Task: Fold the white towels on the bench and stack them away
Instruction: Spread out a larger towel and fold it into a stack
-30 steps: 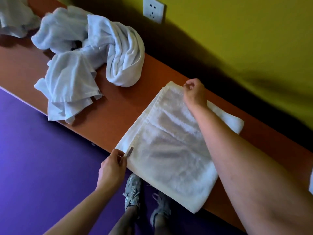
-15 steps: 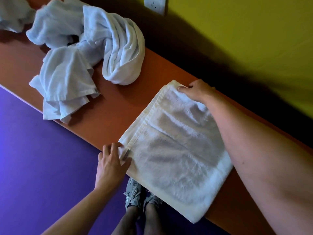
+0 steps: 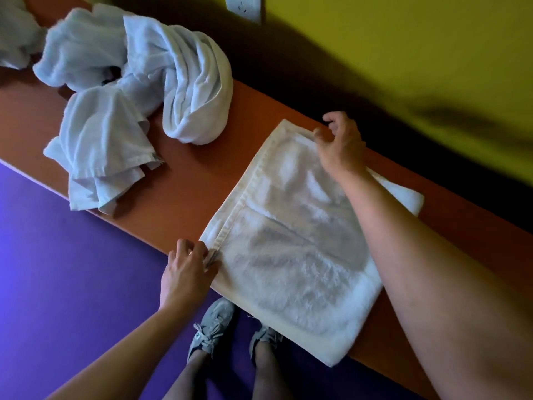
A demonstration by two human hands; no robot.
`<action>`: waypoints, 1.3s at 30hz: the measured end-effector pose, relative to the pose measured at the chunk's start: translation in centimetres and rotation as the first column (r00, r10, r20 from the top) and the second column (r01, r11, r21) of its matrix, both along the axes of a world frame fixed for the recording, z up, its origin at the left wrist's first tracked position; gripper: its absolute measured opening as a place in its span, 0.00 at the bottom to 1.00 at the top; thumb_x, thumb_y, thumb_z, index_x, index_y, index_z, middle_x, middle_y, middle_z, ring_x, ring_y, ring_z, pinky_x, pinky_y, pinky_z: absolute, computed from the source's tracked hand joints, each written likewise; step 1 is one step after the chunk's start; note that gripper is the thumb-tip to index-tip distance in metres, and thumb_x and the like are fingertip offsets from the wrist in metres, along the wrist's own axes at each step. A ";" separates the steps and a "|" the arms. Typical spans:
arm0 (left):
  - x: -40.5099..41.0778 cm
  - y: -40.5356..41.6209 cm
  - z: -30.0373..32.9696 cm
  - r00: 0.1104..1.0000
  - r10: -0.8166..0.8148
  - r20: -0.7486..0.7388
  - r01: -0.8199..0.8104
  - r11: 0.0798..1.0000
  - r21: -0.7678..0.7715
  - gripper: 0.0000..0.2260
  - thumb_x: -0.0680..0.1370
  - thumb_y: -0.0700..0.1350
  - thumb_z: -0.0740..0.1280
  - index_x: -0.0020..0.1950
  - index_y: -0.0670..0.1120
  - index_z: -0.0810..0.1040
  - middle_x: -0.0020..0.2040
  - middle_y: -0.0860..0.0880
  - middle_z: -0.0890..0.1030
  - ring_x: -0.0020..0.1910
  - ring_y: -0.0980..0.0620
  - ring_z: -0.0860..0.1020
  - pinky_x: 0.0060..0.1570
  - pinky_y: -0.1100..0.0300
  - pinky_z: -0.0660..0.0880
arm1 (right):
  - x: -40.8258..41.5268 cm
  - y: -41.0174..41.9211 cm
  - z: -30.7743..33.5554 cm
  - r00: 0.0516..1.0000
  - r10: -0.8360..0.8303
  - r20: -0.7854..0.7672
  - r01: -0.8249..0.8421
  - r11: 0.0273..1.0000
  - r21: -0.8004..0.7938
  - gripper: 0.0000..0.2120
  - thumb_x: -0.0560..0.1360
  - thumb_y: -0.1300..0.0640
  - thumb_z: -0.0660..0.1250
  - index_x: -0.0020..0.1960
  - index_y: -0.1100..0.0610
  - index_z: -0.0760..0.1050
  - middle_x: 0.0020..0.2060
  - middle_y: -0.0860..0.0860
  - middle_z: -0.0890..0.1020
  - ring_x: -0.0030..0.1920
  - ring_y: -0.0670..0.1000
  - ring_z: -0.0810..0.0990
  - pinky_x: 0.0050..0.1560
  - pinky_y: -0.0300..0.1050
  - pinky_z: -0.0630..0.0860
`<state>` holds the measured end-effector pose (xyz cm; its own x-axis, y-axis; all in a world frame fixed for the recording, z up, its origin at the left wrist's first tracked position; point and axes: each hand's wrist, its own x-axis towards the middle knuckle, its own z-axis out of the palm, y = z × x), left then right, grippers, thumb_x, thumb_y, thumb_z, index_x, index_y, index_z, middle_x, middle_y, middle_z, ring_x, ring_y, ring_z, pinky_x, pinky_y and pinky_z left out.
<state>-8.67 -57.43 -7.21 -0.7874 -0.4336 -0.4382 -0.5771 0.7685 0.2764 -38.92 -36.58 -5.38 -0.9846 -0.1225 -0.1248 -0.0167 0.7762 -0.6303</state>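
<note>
A white towel [image 3: 288, 255], folded flat into a rectangle, lies across the orange bench [image 3: 190, 186], its near end hanging over the front edge. My left hand [image 3: 184, 269] pinches the towel's near left corner at the hem. My right hand [image 3: 340, 145] pinches the far edge close to the far left corner, fingers curled. My right forearm crosses over the towel's right side and hides part of it. A heap of crumpled white towels [image 3: 138, 88] lies on the bench to the left.
Another crumpled towel [image 3: 14, 39] shows at the top left edge. The yellow-green wall [image 3: 403, 53] with a socket [image 3: 243, 7] runs behind the bench. Purple floor [image 3: 57, 284] lies in front, with my grey shoes [image 3: 213, 324] below the towel's overhang.
Both hands have gone from pressing flat on the towel's corners to pinching them. The view has shifted a little; the towel stays in place on the bench.
</note>
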 end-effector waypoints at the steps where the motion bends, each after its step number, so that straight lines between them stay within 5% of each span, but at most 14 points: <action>1: -0.1 -0.1 0.2 1.000 -0.022 0.010 0.022 1.000 -0.010 0.14 0.76 0.55 0.71 0.54 0.47 0.76 0.54 0.49 0.71 0.51 0.45 0.72 0.40 0.49 0.77 | 1.4 0.8 -0.1 0.999 -0.037 0.004 0.037 0.999 0.032 0.16 0.80 0.51 0.65 0.66 0.55 0.74 0.62 0.55 0.77 0.60 0.55 0.78 0.59 0.50 0.75; 10: 0.3 -0.7 3.1 0.955 -0.161 -0.249 0.166 0.986 -0.003 0.10 0.79 0.50 0.68 0.45 0.47 0.71 0.43 0.50 0.74 0.44 0.45 0.71 0.38 0.49 0.72 | 23.0 8.9 -0.7 0.890 -0.457 -0.004 0.436 0.847 0.303 0.16 0.76 0.56 0.67 0.63 0.56 0.75 0.57 0.58 0.79 0.58 0.63 0.76 0.57 0.57 0.70; 14: 0.5 -2.8 1.9 0.984 -0.075 -0.161 0.088 0.993 0.077 0.12 0.79 0.53 0.67 0.44 0.46 0.72 0.45 0.47 0.74 0.47 0.40 0.72 0.43 0.48 0.71 | 31.2 9.1 -1.1 0.797 -0.602 0.046 0.555 0.760 0.338 0.20 0.75 0.55 0.71 0.65 0.59 0.74 0.58 0.60 0.77 0.57 0.64 0.75 0.57 0.59 0.70; 22: -1.4 -4.1 -0.6 1.000 -0.003 0.007 0.002 0.996 0.090 0.15 0.76 0.54 0.71 0.51 0.43 0.76 0.56 0.40 0.73 0.55 0.35 0.72 0.55 0.44 0.70 | 37.7 8.2 -3.0 0.596 -0.752 0.283 0.706 0.658 0.260 0.16 0.77 0.49 0.69 0.55 0.61 0.74 0.52 0.59 0.78 0.50 0.63 0.78 0.50 0.57 0.77; 27: -0.7 -3.5 -0.4 0.994 0.098 -0.043 -0.086 0.972 0.219 0.17 0.74 0.54 0.73 0.51 0.47 0.69 0.49 0.48 0.75 0.45 0.43 0.75 0.43 0.51 0.71 | 38.6 8.7 -3.1 0.521 -0.764 0.381 0.781 0.607 0.149 0.12 0.82 0.52 0.62 0.56 0.61 0.73 0.50 0.59 0.81 0.50 0.63 0.80 0.43 0.49 0.69; 30: 0.1 -2.6 -0.3 0.978 0.209 0.001 -0.200 0.935 0.294 0.18 0.73 0.49 0.74 0.55 0.48 0.69 0.43 0.54 0.78 0.44 0.45 0.77 0.45 0.50 0.75 | 39.4 9.1 -2.7 0.510 -0.786 0.349 0.808 0.577 0.119 0.10 0.84 0.52 0.59 0.58 0.59 0.71 0.49 0.58 0.82 0.49 0.63 0.81 0.42 0.47 0.68; 34: 2.6 -1.5 0.5 0.994 0.098 0.048 -0.107 0.956 0.273 0.12 0.80 0.55 0.65 0.49 0.47 0.75 0.42 0.49 0.80 0.44 0.43 0.77 0.40 0.53 0.70 | 40.9 9.9 -1.4 0.455 -0.822 0.343 0.872 0.490 0.017 0.11 0.85 0.53 0.56 0.62 0.57 0.71 0.52 0.52 0.80 0.37 0.59 0.84 0.29 0.37 0.72; 39: 7.1 -0.4 3.6 0.984 0.176 0.008 -0.170 0.931 0.322 0.13 0.81 0.59 0.62 0.49 0.50 0.74 0.40 0.50 0.82 0.42 0.45 0.81 0.41 0.49 0.76 | 42.5 11.4 1.5 0.376 -0.839 0.394 0.926 0.352 -0.135 0.09 0.81 0.52 0.65 0.61 0.46 0.75 0.43 0.50 0.84 0.27 0.52 0.81 0.27 0.38 0.75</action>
<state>-1.60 -57.82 -3.62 -0.7230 -0.4032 -0.5609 -0.6847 0.5258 0.5047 3.56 -25.17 -3.86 -0.4809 0.7306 -0.4847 0.7284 0.0253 -0.6847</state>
